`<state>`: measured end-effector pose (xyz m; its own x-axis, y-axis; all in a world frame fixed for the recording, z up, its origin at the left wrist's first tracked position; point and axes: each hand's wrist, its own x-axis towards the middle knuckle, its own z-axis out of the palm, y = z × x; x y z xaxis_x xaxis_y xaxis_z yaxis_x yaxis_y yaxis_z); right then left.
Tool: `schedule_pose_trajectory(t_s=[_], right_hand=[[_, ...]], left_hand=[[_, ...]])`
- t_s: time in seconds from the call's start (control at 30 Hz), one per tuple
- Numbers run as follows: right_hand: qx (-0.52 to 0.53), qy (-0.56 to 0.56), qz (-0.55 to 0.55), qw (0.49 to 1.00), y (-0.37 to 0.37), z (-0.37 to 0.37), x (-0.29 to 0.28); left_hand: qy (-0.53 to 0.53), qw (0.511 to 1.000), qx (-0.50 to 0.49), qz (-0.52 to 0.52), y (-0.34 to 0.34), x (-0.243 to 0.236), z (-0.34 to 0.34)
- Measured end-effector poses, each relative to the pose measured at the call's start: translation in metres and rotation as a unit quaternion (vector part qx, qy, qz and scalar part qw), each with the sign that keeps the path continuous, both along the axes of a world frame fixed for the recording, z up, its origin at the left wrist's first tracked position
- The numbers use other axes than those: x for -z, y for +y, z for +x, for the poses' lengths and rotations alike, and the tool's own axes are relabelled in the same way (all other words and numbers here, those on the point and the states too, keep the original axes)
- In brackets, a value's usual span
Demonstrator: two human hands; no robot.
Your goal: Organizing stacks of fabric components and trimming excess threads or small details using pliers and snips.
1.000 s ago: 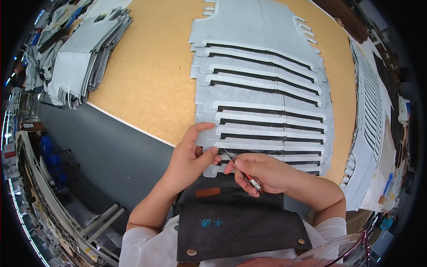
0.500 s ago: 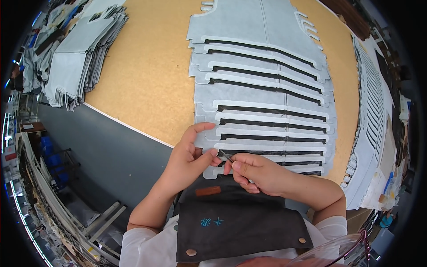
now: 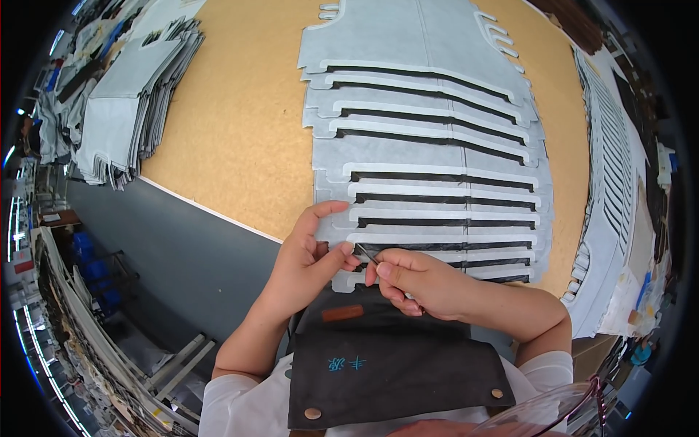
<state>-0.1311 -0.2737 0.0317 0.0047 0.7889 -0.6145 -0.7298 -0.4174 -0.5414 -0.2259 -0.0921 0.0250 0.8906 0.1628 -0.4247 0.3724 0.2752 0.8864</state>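
Pale grey panels [image 3: 382,36] lie in an overlapping stack before me, cut with several long slots that show black beneath. My left hand [image 3: 302,266] is at the stack's near left edge. Its thumb and bent fingers pinch the edge of a panel by a slot's end, while the index finger stretches over the surface. In my right hand [image 3: 419,284] is a thin pointed metal tool [image 3: 365,253], gripped between thumb and fingers. The tip meets the slot's left end, right beside my left thumb. Whether it is an awl or tweezers I cannot make out.
The panels rest on a tan tabletop [image 3: 233,109]. Another pile of grey pieces [image 3: 120,109] sits at the far left, and slotted grey panels [image 3: 601,218] stand along the right. My dark apron [image 3: 400,371] touches the table's near side. Metal racking [image 3: 171,368] is at lower left.
The view has shifted slightly. Both hands keep nearly the same place, with the tool's tip still at the slot's left end.
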Motion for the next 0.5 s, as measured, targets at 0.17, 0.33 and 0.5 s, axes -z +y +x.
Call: schedule_pose_trajectory(t_s=[0.17, 0.33, 0.5], right_hand=[[0.001, 0.000, 0.006, 1.000, 0.001, 0.000, 0.000], [0.002, -0.008, 0.007, 1.000, -0.001, -0.001, 0.000], [0.002, 0.006, 0.006, 1.000, -0.013, 0.014, -0.018]], left_hand=[[0.001, 1.000, -0.003, 0.006, 0.000, -0.001, 0.000], [0.001, 1.000, -0.005, 0.010, 0.000, -0.008, -0.001], [0.014, 0.996, -0.032, 0.085, 0.020, -0.030, -0.026]])
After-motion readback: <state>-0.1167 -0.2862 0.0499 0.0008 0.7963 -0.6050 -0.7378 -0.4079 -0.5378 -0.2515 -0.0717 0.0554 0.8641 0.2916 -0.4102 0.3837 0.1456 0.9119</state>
